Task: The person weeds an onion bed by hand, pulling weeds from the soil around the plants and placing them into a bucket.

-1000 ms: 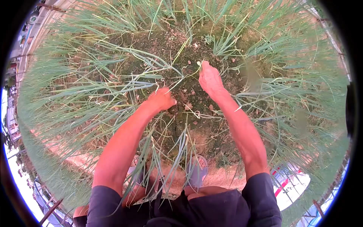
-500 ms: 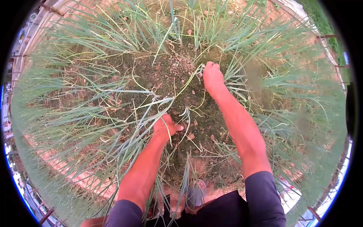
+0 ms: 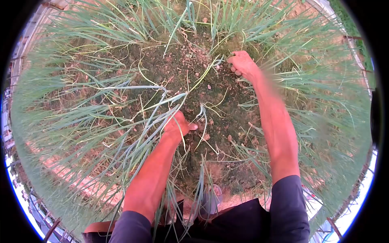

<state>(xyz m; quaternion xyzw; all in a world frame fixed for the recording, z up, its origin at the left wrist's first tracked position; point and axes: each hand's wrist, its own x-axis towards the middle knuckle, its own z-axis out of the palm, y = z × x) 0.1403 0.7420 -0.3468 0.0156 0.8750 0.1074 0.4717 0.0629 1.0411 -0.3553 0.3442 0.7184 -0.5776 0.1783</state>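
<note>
My left hand (image 3: 177, 125) is low over the soil at centre, its thumb stretched to the right. Its other fingers are mostly hidden; they seem closed round a bunch of long green onions (image 3: 150, 126), whose leaves run beside and across the hand. My right hand (image 3: 242, 64) is farther forward and to the right, its fingers curled, close to the leaves of the right-hand onion plants. What lies inside those fingers, if anything, is hidden. A thin yellowed leaf (image 3: 201, 79) slants between the hands. A small bent onion plant (image 3: 202, 109) stands right of my left thumb.
Dark, crumbly soil (image 3: 170, 73) with small stones lies between the hands. Dense rows of green onions (image 3: 69, 105) surround it left, right and ahead. A shoe (image 3: 210, 198) is at the bottom, next to more onion leaves. A pale border (image 3: 324, 8) edges the bed.
My right hand has moved right and slightly forward, away from the yellowed leaf's end, and its curled fingertips now show. The left hand keeps its place among the leaves. The view has shifted slightly.
</note>
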